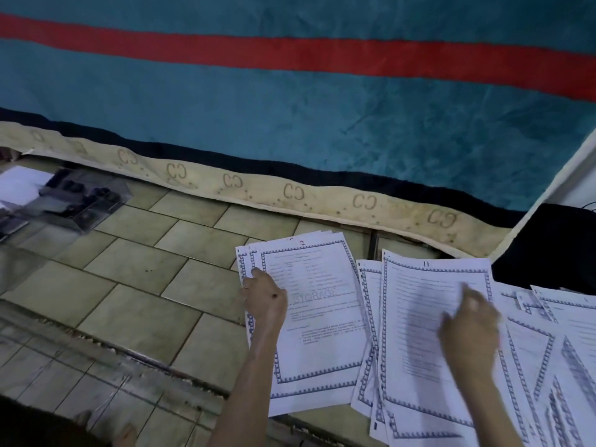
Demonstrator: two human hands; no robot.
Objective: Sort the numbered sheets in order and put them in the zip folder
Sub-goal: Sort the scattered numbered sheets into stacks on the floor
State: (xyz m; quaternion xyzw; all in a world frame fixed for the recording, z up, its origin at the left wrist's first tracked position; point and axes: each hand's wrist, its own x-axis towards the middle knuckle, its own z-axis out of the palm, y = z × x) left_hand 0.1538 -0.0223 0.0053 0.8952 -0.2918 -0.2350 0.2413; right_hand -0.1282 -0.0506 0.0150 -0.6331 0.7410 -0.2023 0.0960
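A stack of white sheets with blue patterned borders (322,317) lies on the tiled floor, its top page printed with "STORAGE". My left hand (263,293) rests on the stack's left edge, fingers lying across the paper. To the right a sheet marked 11 (419,317) tops a looser pile. My right hand (469,327) hovers over or touches that sheet with fingers spread; it is blurred. More bordered sheets (554,350) fan out at the far right. A clear plastic zip folder (82,201) lies at the far left on the floor.
A teal blanket with a red stripe (290,108) hangs over a mattress with a beige patterned edge (290,191) behind the sheets. A black object (554,240) sits at the right. White paper (19,185) lies by the folder. Toes (125,435) show at the bottom left.
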